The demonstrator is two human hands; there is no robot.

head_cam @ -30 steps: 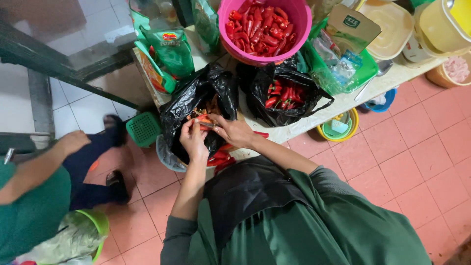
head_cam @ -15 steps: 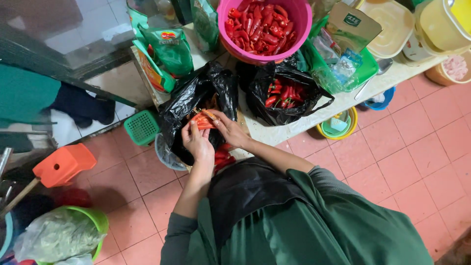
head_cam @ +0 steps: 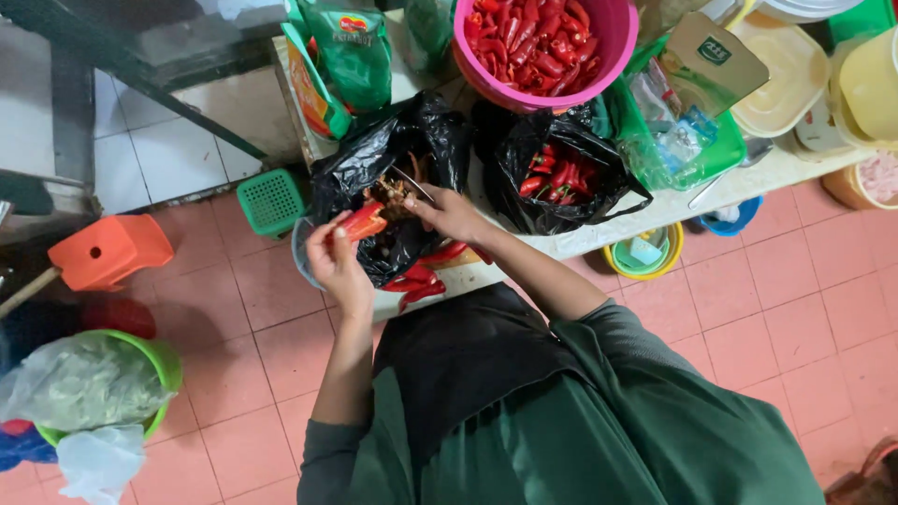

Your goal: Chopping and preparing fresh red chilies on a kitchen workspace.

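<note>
Head view looks straight down on a pale counter (head_cam: pixel 692 201) crowded with containers, above a floor of pinkish-red tiles (head_cam: pixel 776 309). At the counter's far edge sits a pink bowl (head_cam: pixel 613 51) heaped with red chillies, with a green snack bag (head_cam: pixel 351 51) to its left and a green tray (head_cam: pixel 711 154) and cream tubs (head_cam: pixel 795 65) to its right. Two black bags stand open at the near edge: the right bag (head_cam: pixel 608 187) holds whole red chillies, the left bag (head_cam: pixel 365 168) holds brownish scraps. On the floor lie an orange stool (head_cam: pixel 108 251), a small green basket (head_cam: pixel 271 199) and a green bucket (head_cam: pixel 164 360) stuffed with clear plastic. The left hand (head_cam: pixel 335 262) has its fingers curled closed around a red chilli (head_cam: pixel 363 222), held over the mouth of the left bag. The right hand (head_cam: pixel 454 213) is just beside it, fingers pinched shut on a thin blade (head_cam: pixel 412 184) whose tip points into the same bag. More chillies (head_cam: pixel 421 279) lie under the hands at the counter edge.
</note>
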